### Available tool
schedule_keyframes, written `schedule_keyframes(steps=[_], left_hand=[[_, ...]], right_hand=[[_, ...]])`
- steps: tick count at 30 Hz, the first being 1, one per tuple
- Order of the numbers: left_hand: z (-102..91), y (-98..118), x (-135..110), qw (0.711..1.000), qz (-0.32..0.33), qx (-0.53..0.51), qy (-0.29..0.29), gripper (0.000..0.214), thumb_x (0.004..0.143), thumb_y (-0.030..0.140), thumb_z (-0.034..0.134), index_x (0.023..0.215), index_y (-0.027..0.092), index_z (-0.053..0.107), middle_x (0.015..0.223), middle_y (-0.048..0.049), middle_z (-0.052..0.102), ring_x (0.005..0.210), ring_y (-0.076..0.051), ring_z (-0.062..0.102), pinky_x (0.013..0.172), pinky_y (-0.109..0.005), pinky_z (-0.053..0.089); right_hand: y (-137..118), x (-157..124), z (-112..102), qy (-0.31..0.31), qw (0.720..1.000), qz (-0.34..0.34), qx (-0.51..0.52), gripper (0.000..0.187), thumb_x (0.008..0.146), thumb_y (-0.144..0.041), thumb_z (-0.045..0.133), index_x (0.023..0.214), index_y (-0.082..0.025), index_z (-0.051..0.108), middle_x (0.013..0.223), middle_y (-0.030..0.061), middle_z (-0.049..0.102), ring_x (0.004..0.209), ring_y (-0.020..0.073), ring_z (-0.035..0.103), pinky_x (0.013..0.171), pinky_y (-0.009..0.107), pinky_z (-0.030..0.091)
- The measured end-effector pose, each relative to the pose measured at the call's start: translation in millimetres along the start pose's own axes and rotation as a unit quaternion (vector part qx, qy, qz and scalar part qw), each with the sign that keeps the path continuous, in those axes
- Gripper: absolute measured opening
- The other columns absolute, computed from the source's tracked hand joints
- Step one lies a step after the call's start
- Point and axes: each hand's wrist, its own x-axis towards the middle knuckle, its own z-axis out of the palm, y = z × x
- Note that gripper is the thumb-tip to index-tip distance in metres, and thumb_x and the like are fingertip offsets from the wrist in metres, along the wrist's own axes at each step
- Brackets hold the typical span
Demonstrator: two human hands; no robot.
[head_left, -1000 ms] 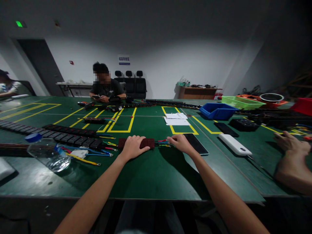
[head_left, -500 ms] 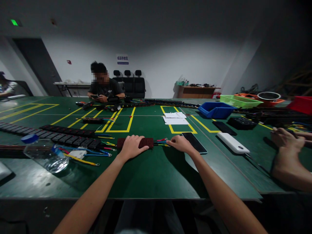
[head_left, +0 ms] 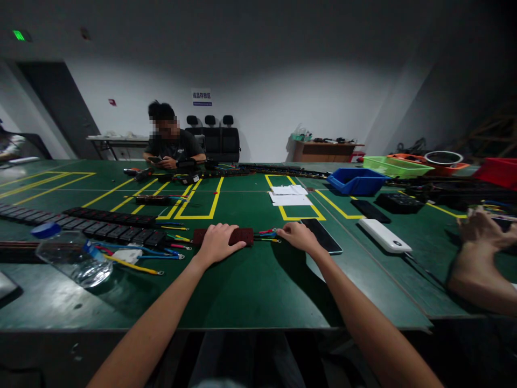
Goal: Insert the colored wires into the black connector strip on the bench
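Note:
My left hand point(head_left: 220, 242) lies over a dark red rectangular block point(head_left: 244, 236), with fingers across its top and thumb along the near side; it grips the block against the table. Short coloured wires point(head_left: 267, 233) with ring terminals stick out of the block's right end. At their tips, my right hand point(head_left: 298, 237) has thumb and forefinger pinched on a wire end; which wire is partly hidden by the fingers. Beside that hand lies a dark-screened phone point(head_left: 322, 236). Left of the block, more wires with ring lugs point(head_left: 181, 257) come from long rows of black blocks point(head_left: 121, 233).
A water bottle point(head_left: 78, 258) leans at the left front. On the right lie a white power bank point(head_left: 383, 235) with a cable, a black phone point(head_left: 370, 210) and a blue bin point(head_left: 356, 182). Papers point(head_left: 290, 199) rest mid-table. Another person's arm point(head_left: 476, 258) is at far right; someone sits opposite.
Both of my hands hold their places on the block and the wire. The view has shifted very slightly. The neighbour's hand at the far right has turned, and a dark device shows in it.

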Motion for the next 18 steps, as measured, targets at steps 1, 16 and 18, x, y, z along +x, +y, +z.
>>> schedule_keyframes(steps=[1, 16, 18], left_hand=[[0.3, -0.2, 0.0, 1.000, 0.000, 0.000, 0.002, 0.066, 0.095, 0.072, 0.047, 0.131, 0.019, 0.063, 0.113, -0.0110, 0.072, 0.100, -0.029, 0.062, 0.081, -0.039, 0.041], [-0.3, -0.4, 0.1, 1.000, -0.002, 0.000, 0.000, 0.066, 0.095, 0.072, 0.046, 0.130, 0.019, 0.063, 0.112, -0.0109, 0.072, 0.100, -0.029, 0.062, 0.081, -0.039, 0.040], [0.1, -0.4, 0.2, 1.000, 0.000, 0.001, 0.002, 0.066, 0.095, 0.072, 0.046, 0.130, 0.019, 0.063, 0.112, -0.0110, 0.072, 0.099, -0.029, 0.062, 0.081, -0.039, 0.040]], right_hand=[[0.8, 0.8, 1.2, -0.003, 1.000, -0.013, 0.019, 0.038, 0.095, -0.052, 0.057, 0.084, -0.019, 0.074, 0.082, 0.0080, 0.072, 0.070, 0.0179, 0.062, 0.057, 0.027, 0.030], [11.1, 5.1, 0.9, -0.005, 0.991, -0.128, 0.045, 0.016, 0.090, -0.035, 0.067, 0.089, -0.022, 0.075, 0.086, 0.0044, 0.074, 0.075, 0.0169, 0.064, 0.062, 0.025, 0.038], [12.7, 6.5, 2.8, -0.010, 0.989, -0.140, 0.049, 0.012, 0.090, -0.029, 0.066, 0.093, -0.022, 0.075, 0.090, 0.0043, 0.075, 0.079, 0.0172, 0.065, 0.065, 0.025, 0.040]])
